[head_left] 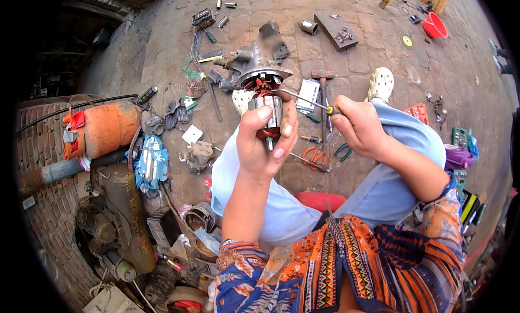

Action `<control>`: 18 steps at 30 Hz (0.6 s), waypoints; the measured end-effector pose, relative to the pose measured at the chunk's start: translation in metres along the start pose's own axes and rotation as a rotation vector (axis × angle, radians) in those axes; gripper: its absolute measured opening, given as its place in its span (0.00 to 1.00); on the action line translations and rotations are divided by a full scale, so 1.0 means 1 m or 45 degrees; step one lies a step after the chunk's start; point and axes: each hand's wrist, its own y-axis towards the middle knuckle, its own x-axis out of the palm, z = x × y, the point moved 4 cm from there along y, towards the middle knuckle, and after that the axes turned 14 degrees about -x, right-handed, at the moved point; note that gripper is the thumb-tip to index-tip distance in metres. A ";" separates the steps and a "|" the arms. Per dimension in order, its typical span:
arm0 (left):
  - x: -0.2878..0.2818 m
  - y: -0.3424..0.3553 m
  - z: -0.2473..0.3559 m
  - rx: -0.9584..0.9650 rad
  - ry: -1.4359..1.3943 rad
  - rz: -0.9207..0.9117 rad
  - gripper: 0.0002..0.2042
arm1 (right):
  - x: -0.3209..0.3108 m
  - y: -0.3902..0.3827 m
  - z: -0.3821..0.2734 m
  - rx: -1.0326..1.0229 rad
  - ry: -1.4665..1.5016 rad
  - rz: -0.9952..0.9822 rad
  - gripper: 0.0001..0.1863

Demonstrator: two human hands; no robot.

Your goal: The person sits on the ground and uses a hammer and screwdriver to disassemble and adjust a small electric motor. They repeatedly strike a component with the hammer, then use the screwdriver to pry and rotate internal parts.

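Observation:
My left hand (255, 137) wraps round a motor armature (267, 108), a silver laminated core with red-brown copper windings and a short shaft end pointing toward me. At its far end is a round metal flange (271, 73), with a dark, dirty motor body (265, 44) beyond. My right hand (360, 127) closes on a screwdriver (306, 99) with a yellow-and-dark handle. Its thin shaft runs left to the gap between flange and core, close to my left fingertips. Whether the tip touches the windings I cannot tell.
A hammer (323, 75), orange-handled pliers (315, 158) and a white card (307, 95) lie beyond my legs. An orange gas cylinder (111, 127) and scrap parts crowd the left. Farther off are a metal block (335, 28) with small pieces on it and a red bucket (435, 26).

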 end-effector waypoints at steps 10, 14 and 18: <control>0.012 0.005 -0.006 -0.120 -0.201 -0.310 0.21 | -0.011 -0.001 0.004 0.205 0.459 0.452 0.16; 0.024 0.008 -0.017 -0.207 -0.378 -0.429 0.21 | -0.002 0.024 0.012 0.578 1.010 0.457 0.22; 0.033 0.015 -0.029 -0.262 -0.424 -0.502 0.19 | 0.021 0.027 0.007 0.722 1.642 0.334 0.27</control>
